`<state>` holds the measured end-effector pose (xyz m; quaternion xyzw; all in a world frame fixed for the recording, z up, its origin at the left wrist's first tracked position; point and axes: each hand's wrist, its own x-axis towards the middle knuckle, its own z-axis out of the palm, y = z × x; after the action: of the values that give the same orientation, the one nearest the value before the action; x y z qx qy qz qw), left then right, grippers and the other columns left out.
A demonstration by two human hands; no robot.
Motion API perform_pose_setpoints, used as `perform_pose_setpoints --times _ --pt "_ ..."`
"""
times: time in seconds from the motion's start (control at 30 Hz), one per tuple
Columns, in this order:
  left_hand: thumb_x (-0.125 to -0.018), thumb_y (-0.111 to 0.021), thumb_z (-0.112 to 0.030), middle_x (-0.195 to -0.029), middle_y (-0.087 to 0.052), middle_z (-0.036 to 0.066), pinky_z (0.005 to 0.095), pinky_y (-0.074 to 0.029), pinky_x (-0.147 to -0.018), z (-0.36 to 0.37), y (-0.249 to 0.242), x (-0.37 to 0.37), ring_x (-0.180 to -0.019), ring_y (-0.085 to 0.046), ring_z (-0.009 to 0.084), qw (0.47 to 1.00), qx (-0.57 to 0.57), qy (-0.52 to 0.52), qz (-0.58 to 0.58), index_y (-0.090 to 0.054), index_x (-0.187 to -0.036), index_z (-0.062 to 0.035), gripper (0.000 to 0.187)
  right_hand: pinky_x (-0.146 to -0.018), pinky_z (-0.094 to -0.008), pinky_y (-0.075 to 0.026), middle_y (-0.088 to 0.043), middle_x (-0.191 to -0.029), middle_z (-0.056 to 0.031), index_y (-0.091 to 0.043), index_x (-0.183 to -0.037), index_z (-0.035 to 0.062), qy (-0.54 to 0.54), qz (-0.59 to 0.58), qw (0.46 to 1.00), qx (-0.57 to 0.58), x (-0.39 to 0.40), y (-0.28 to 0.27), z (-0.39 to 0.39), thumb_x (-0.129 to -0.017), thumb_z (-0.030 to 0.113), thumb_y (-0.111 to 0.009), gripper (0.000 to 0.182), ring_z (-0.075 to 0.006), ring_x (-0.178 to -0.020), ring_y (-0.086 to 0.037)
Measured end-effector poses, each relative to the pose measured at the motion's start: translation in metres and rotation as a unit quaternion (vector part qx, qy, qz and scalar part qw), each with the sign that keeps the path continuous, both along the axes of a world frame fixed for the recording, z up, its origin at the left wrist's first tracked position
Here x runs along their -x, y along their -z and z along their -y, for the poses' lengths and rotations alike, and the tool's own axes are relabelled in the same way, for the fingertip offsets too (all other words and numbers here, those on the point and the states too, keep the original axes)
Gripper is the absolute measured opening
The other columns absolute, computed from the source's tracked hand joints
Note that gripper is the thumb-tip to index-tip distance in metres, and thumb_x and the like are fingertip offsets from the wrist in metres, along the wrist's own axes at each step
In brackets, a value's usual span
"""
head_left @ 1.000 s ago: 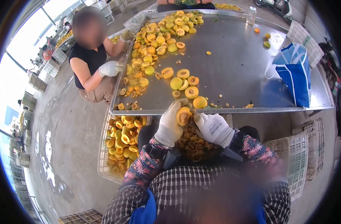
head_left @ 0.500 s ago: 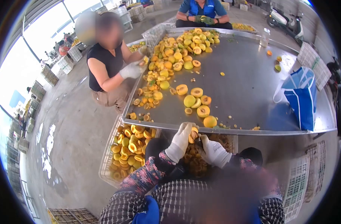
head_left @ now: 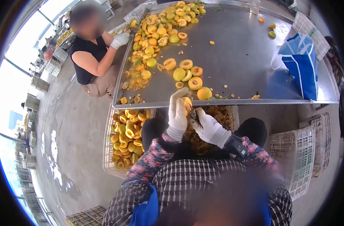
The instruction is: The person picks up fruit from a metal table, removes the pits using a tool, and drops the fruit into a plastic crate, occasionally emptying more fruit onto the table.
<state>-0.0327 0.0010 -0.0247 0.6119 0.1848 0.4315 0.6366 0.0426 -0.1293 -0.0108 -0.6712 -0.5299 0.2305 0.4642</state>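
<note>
Just below the steel table's (head_left: 236,75) near edge, the left hand (head_left: 178,113) clamps a yellow fruit (head_left: 187,101) while the right hand (head_left: 209,128) grips a small blade (head_left: 192,112) — best to keep the fruit steady and cut away from the fingers.

A fruit-processing work floor: a large steel table (head_left: 239,64) strewn with halved yellow fruit (head_left: 153,41), plastic crates (head_left: 124,139) of cut halves below its near edge, stacked crates beyond, gloved co-worker (head_left: 92,56) squatting at its left side
</note>
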Motion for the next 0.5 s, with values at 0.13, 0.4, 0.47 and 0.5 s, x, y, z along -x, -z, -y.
perform_pose_setpoints --times 0.13,0.4,0.47,0.5 --pt "-0.105 -0.033 -0.044 -0.088 -0.065 0.011 0.0268 -0.049 -0.077 0.007 -0.029 0.005 -0.077 -0.061 0.0162 0.983 0.159 0.078 -0.044 -0.060 -0.094 0.0010 0.053 -0.063 -0.0466 -0.047 -0.061 -0.084 -0.0236 -0.044 -0.117 0.0006 -0.035 0.036 0.998 0.041 -0.006 0.003 0.011 -0.094 0.015 -0.056 0.029 -0.0419 -0.075 -0.062" --pt "-0.102 -0.024 -0.060 -0.094 -0.067 0.013 0.0346 -0.054 -0.082 0.002 -0.035 0.000 -0.090 -0.066 0.0238 0.935 0.328 0.136 -0.008 -0.062 -0.101 0.0011 0.072 -0.063 -0.0464 -0.047 -0.061 -0.082 -0.0252 -0.046 -0.116 -0.0015 -0.038 0.030 0.998 0.045 -0.019 -0.007 0.016 -0.097 0.020 -0.055 0.030 -0.0418 -0.074 -0.062" --pt "-0.102 -0.025 -0.060 -0.095 -0.066 0.014 0.0364 -0.054 -0.084 0.013 -0.032 0.000 -0.091 -0.066 0.0255 0.944 0.320 0.074 0.032 -0.060 -0.105 0.0020 0.072 -0.063 -0.0458 -0.046 -0.061 -0.082 -0.0252 -0.046 -0.115 -0.0013 -0.029 -0.003 0.999 0.025 -0.015 -0.006 0.011 -0.098 0.021 -0.054 0.029 -0.0419 -0.073 -0.062" --pt "-0.102 -0.026 -0.060 -0.096 -0.066 0.015 0.0374 -0.054 -0.085 0.014 -0.025 0.002 -0.091 -0.066 0.0263 0.956 0.286 0.066 0.008 -0.059 -0.106 0.0024 0.071 -0.063 -0.0455 -0.046 -0.061 -0.082 -0.0250 -0.046 -0.115 -0.0011 -0.039 -0.008 0.999 0.033 -0.013 -0.003 0.009 -0.098 0.021 -0.053 0.029 -0.0420 -0.073 -0.061"
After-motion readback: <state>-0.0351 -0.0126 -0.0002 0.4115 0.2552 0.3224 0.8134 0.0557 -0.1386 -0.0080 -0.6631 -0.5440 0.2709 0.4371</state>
